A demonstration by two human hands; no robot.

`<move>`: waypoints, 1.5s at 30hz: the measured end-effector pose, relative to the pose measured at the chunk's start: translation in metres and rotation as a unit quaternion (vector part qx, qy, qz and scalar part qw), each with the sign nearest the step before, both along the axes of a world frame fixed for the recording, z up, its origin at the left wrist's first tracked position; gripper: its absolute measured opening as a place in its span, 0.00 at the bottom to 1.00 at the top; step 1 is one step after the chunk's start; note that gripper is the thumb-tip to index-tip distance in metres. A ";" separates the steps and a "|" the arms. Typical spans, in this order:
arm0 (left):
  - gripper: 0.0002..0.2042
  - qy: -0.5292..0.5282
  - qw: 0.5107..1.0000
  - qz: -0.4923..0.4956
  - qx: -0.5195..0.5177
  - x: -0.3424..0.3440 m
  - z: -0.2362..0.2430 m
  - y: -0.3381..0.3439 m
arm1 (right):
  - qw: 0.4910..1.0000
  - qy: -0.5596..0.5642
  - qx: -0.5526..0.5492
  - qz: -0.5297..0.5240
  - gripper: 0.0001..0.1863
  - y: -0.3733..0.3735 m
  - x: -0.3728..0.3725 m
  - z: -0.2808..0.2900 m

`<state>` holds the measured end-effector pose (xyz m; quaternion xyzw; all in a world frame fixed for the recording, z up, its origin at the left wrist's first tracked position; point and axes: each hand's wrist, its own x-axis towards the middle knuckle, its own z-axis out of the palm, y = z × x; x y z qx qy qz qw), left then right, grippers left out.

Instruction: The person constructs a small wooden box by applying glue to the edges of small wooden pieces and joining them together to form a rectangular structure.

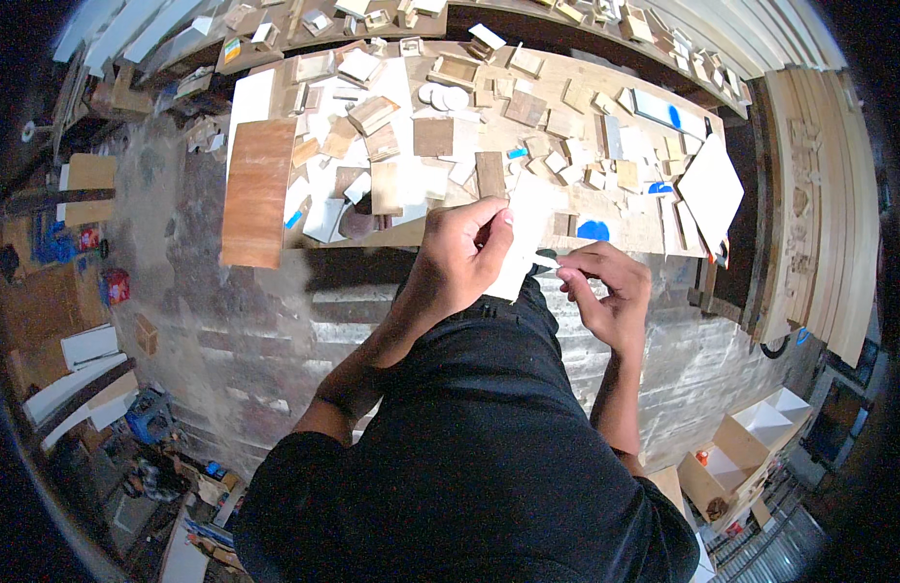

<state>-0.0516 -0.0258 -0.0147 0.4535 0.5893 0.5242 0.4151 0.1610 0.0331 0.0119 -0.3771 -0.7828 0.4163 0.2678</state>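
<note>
My left hand [461, 248] is closed on the edge of a flat white piece [524, 231], thumb on its face. I cannot tell whether it is paper or thin board. The piece stands tilted in front of my body, at the near edge of the worktable. To its right, my right hand [610, 290] pinches a small, thin white strip [546, 261] between thumb and fingers. The strip's far end reaches the side of the white piece; whether they are joined is too small to tell.
The wooden worktable [401, 233] bears many small wood blocks and offcuts. A reddish-brown board [258, 194] overhangs its left end, near a white panel [712, 185] at the right. Long planks [819, 214] are stacked at right. An open wooden box [731, 462] stands lower right.
</note>
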 end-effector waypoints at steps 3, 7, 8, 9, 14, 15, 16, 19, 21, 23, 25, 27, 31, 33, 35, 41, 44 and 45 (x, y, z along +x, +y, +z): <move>0.09 0.005 1.000 -0.008 0.001 -0.006 0.000 -0.004 | 0.996 0.054 -0.015 -0.065 0.06 -0.002 -0.004 -0.001; 0.07 0.025 0.999 -0.022 -0.006 -0.012 0.003 -0.010 | 0.995 0.002 0.058 -0.083 0.05 0.007 -0.018 -0.002; 0.07 0.028 0.999 -0.018 -0.010 -0.013 0.004 -0.011 | 0.995 -0.018 0.074 -0.066 0.05 0.006 -0.020 0.000; 0.08 0.025 1.000 -0.002 0.002 -0.013 0.002 -0.011 | 0.996 -0.017 0.085 -0.038 0.06 0.005 -0.020 -0.002; 0.10 -0.004 0.999 0.045 0.008 -0.017 -0.012 -0.011 | 1.000 -0.014 0.014 0.012 0.05 -0.004 -0.022 -0.006; 0.10 0.003 0.999 0.045 0.010 -0.019 -0.012 -0.012 | 1.000 -0.010 -0.004 0.006 0.05 -0.006 -0.021 -0.008; 0.10 0.010 0.999 0.045 0.013 -0.020 -0.012 -0.011 | 1.000 -0.005 -0.022 0.000 0.05 -0.008 -0.020 -0.010; 0.11 0.000 0.999 0.038 0.021 -0.021 -0.019 -0.011 | 0.999 -0.005 0.013 -0.049 0.06 -0.009 -0.032 -0.010; 0.11 -0.009 0.998 0.052 0.018 -0.020 -0.025 -0.012 | 0.998 -0.029 0.053 -0.029 0.06 -0.010 -0.039 -0.005; 0.11 -0.010 0.996 0.086 0.007 -0.020 -0.031 -0.011 | 0.998 -0.033 0.044 0.012 0.06 -0.015 -0.038 -0.008; 0.11 -0.024 0.994 0.106 0.005 -0.021 -0.040 -0.010 | 0.998 -0.043 0.025 0.035 0.06 -0.020 -0.036 -0.013; 0.11 -0.021 0.994 0.102 -0.013 -0.028 -0.054 -0.009 | 0.999 -0.030 -0.017 0.015 0.06 -0.019 -0.030 -0.024; 0.09 0.017 0.991 0.124 -0.036 -0.042 -0.104 -0.013 | 0.989 -0.098 -0.009 -0.107 0.05 0.000 -0.005 -0.080; 0.10 0.051 0.994 0.072 -0.065 -0.053 -0.102 -0.016 | 0.978 -0.154 0.005 -0.138 0.05 0.010 0.013 -0.130; 0.10 0.071 0.993 0.027 -0.088 -0.056 -0.112 -0.020 | 0.970 -0.199 -0.016 -0.138 0.06 0.017 0.022 -0.170; 0.07 0.139 0.978 -0.121 -0.095 -0.039 -0.174 -0.023 | 0.968 -0.239 0.057 -0.053 0.07 0.029 0.013 -0.233; 0.09 0.187 0.956 -0.200 -0.108 -0.023 -0.190 -0.026 | 0.964 -0.256 0.017 -0.074 0.06 0.028 0.001 -0.245; 0.10 0.200 0.944 -0.224 -0.136 -0.019 -0.189 -0.026 | 0.961 -0.271 -0.007 -0.064 0.06 0.031 -0.003 -0.246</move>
